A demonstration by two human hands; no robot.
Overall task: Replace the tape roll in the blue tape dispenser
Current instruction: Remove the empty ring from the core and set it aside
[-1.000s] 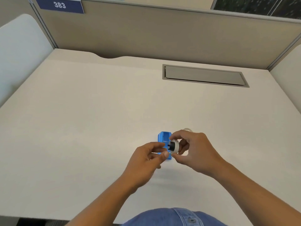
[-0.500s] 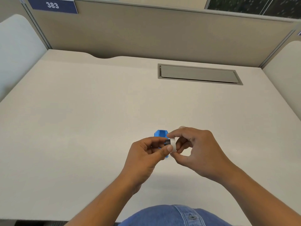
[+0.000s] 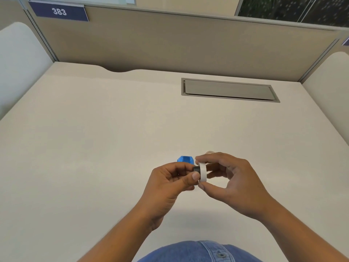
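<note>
The blue tape dispenser (image 3: 185, 159) stands on the desk just behind my hands, mostly hidden by my fingers. My left hand (image 3: 170, 183) pinches a small black spool hub (image 3: 196, 169) between thumb and fingers. My right hand (image 3: 229, 181) grips a white tape roll (image 3: 202, 172) by its rim, thumb below and index finger on top. The roll stands on edge, and the hub sits at its centre hole. Another pale roll (image 3: 209, 152) lies on the desk behind my right hand, only its top showing.
The beige desk (image 3: 94, 148) is walled by partitions at the back and sides. A grey cable hatch (image 3: 229, 89) is set into the desk at the back right. A blue plate reading 383 (image 3: 59, 11) hangs at the upper left.
Both hands have lifted slightly away from the dispenser. The black hub has come together with the white roll, which now stands edge-on between my hands.
</note>
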